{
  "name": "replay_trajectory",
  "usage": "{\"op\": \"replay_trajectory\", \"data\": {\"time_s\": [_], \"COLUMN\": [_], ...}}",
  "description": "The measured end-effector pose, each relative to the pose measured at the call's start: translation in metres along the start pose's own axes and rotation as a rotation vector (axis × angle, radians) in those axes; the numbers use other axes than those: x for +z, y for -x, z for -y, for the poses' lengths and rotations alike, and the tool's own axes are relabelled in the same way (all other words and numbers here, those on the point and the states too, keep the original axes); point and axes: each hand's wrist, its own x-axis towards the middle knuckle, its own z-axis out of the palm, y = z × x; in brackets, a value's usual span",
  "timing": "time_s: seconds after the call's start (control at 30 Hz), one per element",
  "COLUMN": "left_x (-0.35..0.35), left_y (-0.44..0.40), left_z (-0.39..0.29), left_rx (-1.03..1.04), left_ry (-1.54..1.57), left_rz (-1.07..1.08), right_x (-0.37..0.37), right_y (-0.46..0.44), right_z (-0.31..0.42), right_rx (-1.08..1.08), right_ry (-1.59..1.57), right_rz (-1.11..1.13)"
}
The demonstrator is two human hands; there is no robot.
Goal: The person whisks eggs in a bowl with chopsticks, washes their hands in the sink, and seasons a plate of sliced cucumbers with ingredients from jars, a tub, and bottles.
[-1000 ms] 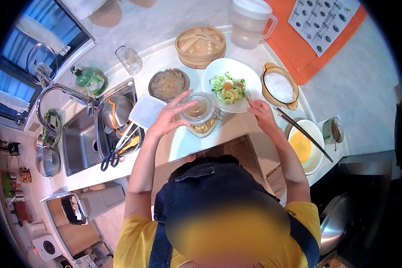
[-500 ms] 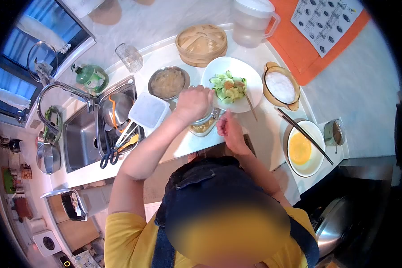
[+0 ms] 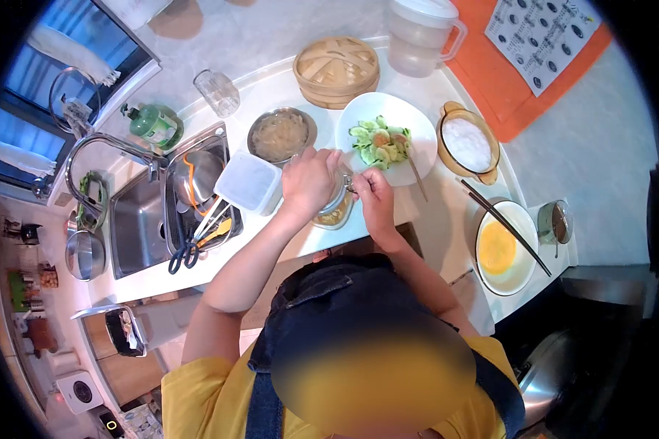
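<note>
In the head view, the left hand (image 3: 307, 183) covers the top of a glass jar (image 3: 334, 216) near mid-frame on the desk (image 3: 271, 95); its grip cannot be told. The right hand (image 3: 375, 206) pinches the metal clasp (image 3: 349, 183). Working this clasp seems in hand, calling for steady pressure.

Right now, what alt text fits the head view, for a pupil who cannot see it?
A person's left grip covers the top of a glass jar while the right grip is at its metal clasp. Beyond it stand a white plate of green slices and a woven steamer; chopsticks lie across a bowl of yellow liquid.
</note>
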Motion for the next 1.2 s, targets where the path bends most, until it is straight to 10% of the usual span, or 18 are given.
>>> {"op": "replay_trajectory", "data": {"time_s": [0.5, 0.77, 0.83, 1.03, 1.2], "left_x": [-0.011, -0.024, -0.016, -0.017, -0.018], "left_y": [0.057, 0.02, 0.023, 0.027, 0.026], "left_z": [0.026, 0.046, 0.052, 0.052, 0.048], "left_rx": [-0.027, -0.087, -0.13, -0.251, -0.288], "left_ry": [0.342, 1.009, 0.987, 1.046, 1.088], "left_rz": [0.059, 0.685, 0.642, 0.618, 0.643], "right_x": [0.023, 0.008, 0.002, -0.015, -0.005], "right_y": [0.004, 0.007, 0.011, -0.009, 0.001], "right_z": [-0.027, -0.02, -0.021, -0.003, -0.009], "right_rx": [0.107, 0.33, -0.151, -0.104, -0.098], "right_ry": [-0.12, -0.094, -0.115, 0.147, 0.164], "right_rz": [-0.046, 0.092, 0.337, 0.647, 0.378]}}
